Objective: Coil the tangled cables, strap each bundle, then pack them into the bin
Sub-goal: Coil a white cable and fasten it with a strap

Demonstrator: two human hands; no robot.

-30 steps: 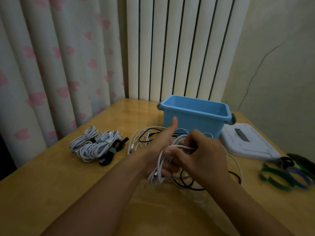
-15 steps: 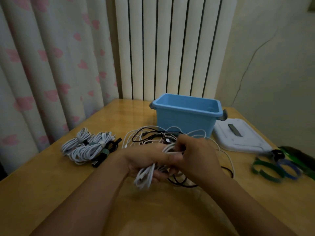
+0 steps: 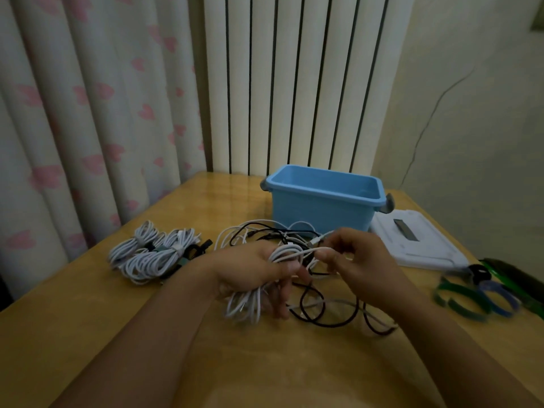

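Two hands work over the wooden table [image 3: 88,334]. The left hand [image 3: 253,272] has its fingers curled round a white cable coil [image 3: 250,301], whose loops hang under the palm. The right hand [image 3: 359,260] pinches the loose end of this white cable between thumb and fingertips. Behind them lies a tangle of black and white cables [image 3: 323,307], partly hidden by the hands. Strapped bundles [image 3: 153,251] rest at the left. The blue bin [image 3: 323,201] stands behind, a white lid [image 3: 418,242] beside it. Blurred green and blue straps [image 3: 477,295] lie at the right.
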